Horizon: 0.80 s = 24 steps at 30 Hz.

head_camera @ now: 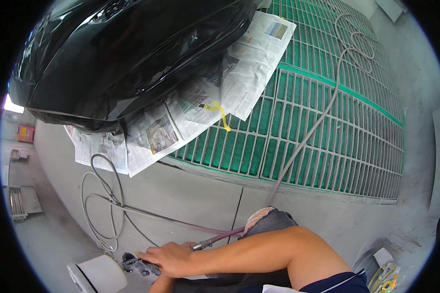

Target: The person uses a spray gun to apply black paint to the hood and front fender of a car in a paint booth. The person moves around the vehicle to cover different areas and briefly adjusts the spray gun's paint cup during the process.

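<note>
A spray gun with a white cup is at the bottom left of the view. My right hand reaches across my body and grips the gun, its fingers over the body near the knobs. A metal hose coupling joins a reddish air hose just behind that hand. My left forearm comes up from the lower edge beneath the right hand. The left hand itself is mostly hidden there, so its grip does not show.
A glossy black car body part stands over newspaper sheets with yellow tape. Green-backed floor grating lies right of it, crossed by a hose. A grey hose loops on the floor near the gun.
</note>
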Tool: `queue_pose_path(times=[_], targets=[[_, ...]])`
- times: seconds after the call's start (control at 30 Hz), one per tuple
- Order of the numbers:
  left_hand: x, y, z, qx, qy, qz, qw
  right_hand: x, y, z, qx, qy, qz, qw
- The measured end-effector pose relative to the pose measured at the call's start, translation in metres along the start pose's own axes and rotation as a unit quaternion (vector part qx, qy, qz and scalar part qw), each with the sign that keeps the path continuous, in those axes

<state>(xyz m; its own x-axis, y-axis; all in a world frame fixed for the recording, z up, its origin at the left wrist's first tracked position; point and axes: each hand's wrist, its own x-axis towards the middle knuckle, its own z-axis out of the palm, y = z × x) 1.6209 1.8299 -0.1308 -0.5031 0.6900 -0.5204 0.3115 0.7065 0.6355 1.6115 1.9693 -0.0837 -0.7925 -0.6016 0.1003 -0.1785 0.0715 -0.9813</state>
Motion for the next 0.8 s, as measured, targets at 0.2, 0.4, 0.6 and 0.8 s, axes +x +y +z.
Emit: queue_pose_path(times=[0.2,0.4,0.6,0.8], targets=[[0.009,-0.022,0.025,-0.007,0.014,0.055,0.998,0.002,0.011,0.01,-0.019,-0.007,0.01,1.0],[-0.022,-0.042,0.035,-0.011,0.041,0.078,0.996,0.001,0.009,0.015,0.021,0.03,-0.006,0.999],[-0.033,-0.047,0.049,-0.038,0.073,0.097,0.992,0.005,0.011,0.023,0.059,0.014,-0.024,0.998],[-0.049,-0.044,0.053,-0.06,0.091,0.121,0.987,0.006,0.013,0.026,0.029,0.001,-0.004,1.0]])
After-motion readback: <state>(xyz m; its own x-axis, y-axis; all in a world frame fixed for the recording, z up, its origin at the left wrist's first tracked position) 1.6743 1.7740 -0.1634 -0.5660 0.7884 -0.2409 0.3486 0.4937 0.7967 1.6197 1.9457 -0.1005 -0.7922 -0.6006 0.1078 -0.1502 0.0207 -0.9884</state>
